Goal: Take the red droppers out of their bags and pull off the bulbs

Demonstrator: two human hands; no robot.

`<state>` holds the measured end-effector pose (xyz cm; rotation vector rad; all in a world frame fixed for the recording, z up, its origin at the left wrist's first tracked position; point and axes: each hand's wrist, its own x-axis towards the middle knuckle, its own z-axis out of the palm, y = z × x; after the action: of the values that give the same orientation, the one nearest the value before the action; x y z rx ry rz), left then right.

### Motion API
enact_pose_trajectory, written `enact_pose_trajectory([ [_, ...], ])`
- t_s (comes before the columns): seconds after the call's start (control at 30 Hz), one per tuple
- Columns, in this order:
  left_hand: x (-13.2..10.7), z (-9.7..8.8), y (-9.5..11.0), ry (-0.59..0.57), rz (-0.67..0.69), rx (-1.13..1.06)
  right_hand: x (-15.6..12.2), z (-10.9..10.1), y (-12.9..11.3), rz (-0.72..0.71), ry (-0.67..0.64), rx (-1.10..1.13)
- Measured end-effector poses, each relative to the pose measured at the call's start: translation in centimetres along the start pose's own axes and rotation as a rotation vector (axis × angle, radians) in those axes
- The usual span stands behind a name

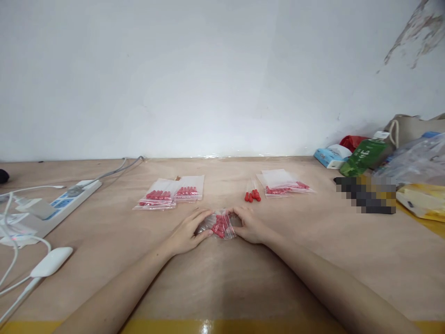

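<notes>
Evidently, both hands share one hold: a clear bag (227,222) of red pieces (219,226) sits between them, low over the middle of the table (222,287). The left hand (189,232) grips its nine o'clock side, thumb nearer the body and fingers at the far edge; the right hand (251,226) grips the three o'clock side in the same way. Holding it from opposite sides probably keeps the thin plastic taut and stops the contents from sliding about. Whether the bag touches the table I cannot tell.

From that bag, a small cluster of other red pieces (252,196) lies between one and two o'clock, near the right hand, perhaps for a short reach. Filled bags lie flat and overlapping at ten o'clock (158,197) and more at two o'clock (283,183), likely grouped apart so that the centre gives both hands room. Farther out, a power strip (66,204) lies towards nine o'clock and a green bottle (363,155) leans at two, both well apart from the hands.
</notes>
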<state>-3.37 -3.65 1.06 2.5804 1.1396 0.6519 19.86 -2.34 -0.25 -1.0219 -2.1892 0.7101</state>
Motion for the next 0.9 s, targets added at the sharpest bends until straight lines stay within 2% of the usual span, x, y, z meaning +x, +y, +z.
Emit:
enact_pose_trajectory([
  [0.17,-0.1,0.0,-0.1,-0.01,-0.001,-0.011,0.1,-0.2,0.0,-0.124,-0.039,0.147],
  [0.3,-0.2,0.1,-0.1,-0.026,-0.023,0.001,0.0,-0.1,0.2,-0.108,-0.078,0.239],
  [0.47,-0.3,0.1,-0.2,-0.023,-0.024,0.0,-0.1,0.1,0.9,-0.011,-0.001,0.308],
  [0.67,-0.3,0.1,-0.5,-0.012,-0.039,0.003,-1.1,-2.4,1.5,0.164,0.083,0.365],
  [0.77,-0.3,0.1,-0.5,-0.013,-0.045,0.007,-1.4,-3.3,1.8,0.259,0.054,0.547],
  [0.9,-0.3,-0.1,-0.3,-0.018,-0.051,0.008,-1.1,-3.3,2.1,0.354,0.071,0.699],
])
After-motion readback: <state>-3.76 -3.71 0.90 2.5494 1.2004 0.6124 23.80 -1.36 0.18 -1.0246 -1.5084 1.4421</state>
